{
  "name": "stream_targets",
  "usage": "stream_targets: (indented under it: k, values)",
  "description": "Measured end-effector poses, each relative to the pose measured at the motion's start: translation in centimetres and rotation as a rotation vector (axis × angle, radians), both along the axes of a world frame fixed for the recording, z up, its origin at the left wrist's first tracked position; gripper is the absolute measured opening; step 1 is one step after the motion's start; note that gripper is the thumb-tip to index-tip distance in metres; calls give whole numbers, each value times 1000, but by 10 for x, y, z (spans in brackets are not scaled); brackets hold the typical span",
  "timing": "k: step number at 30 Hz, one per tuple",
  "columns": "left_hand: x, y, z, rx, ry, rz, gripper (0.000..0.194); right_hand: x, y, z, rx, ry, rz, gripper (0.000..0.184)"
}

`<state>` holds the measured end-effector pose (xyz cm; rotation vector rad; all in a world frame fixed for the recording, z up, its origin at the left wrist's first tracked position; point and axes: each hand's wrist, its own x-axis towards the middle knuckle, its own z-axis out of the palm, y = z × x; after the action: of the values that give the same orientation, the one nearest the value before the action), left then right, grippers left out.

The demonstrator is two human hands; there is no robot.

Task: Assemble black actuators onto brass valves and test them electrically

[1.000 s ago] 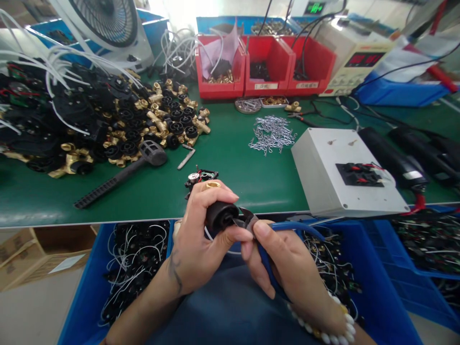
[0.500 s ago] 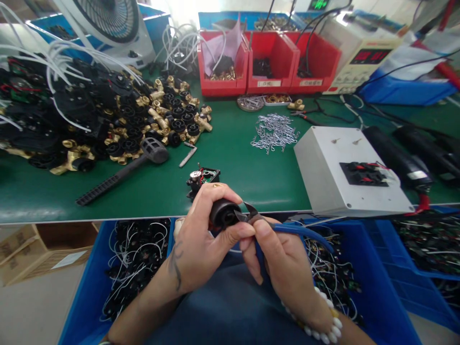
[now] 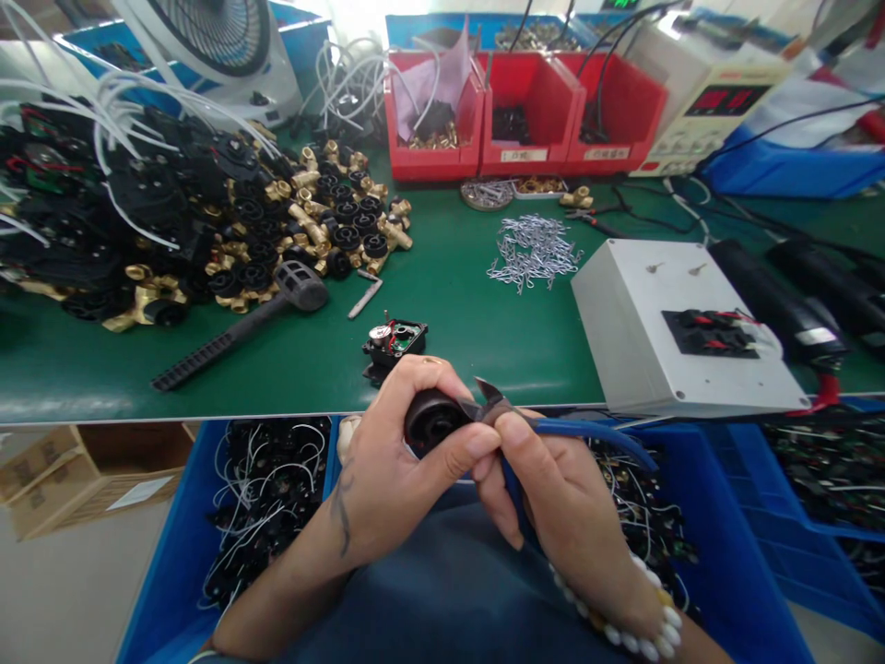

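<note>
My left hand (image 3: 397,456) is closed round a brass valve with a round black cap (image 3: 430,422), the cap turned toward me; most of the brass is hidden in the palm. Blue-handled cutting pliers (image 3: 595,437) are in my right hand (image 3: 553,475), jaws parted at the cap's right rim. My left thumb lies against the pliers near the jaws. Whether the blades touch the cap I cannot tell. Just beyond my left hand, a small black housing (image 3: 397,341) with a circuit board, red wires and a round metal part sits on the green bench (image 3: 456,332).
Brass valves with black caps (image 3: 338,221) are heaped at left, beside a black mallet (image 3: 241,327) and a bent metal rod (image 3: 364,297). Metal clips (image 3: 532,251) lie mid-bench before red bins (image 3: 435,166). A grey box (image 3: 684,332) stands right. Blue crates (image 3: 172,553) flank my lap.
The pliers' jaws have shifted slightly outward from the cap's middle to its right rim, and the cap has turned a little. My view has shifted slightly; both hands keep their holds.
</note>
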<state>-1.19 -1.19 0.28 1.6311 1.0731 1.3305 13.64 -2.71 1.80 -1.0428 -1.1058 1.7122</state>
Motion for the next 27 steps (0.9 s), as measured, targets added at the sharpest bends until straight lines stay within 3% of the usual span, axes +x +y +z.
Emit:
stream_targets:
  k: [6, 12, 16, 21, 23, 25, 27]
  values:
    - [-1, -1, -3, -64, -7, 19, 30, 10, 4, -1, -55, 27, 78, 52]
    - [-1, 2, 0, -82, 3, 1, 18, 5, 6, 4, -1, -27, 87, 55]
    - [-3, 5, 0, -142, -55, 32, 28, 16, 26, -3, 122, -293, -48, 53]
    - [-6, 4, 1, -200, -129, -57, 25, 44, 62, -34, 254, -974, -63, 31]
    - [-5, 4, 1, -219, -170, -105, 29, 51, 70, -43, 262, -1145, -116, 32]
    - [-4, 4, 0, -225, -185, -123, 33, 53, 70, -46, 362, -1197, -244, 38]
    - [-1, 4, 0, -200, -175, -108, 30, 50, 64, -43, 474, -1055, -333, 41]
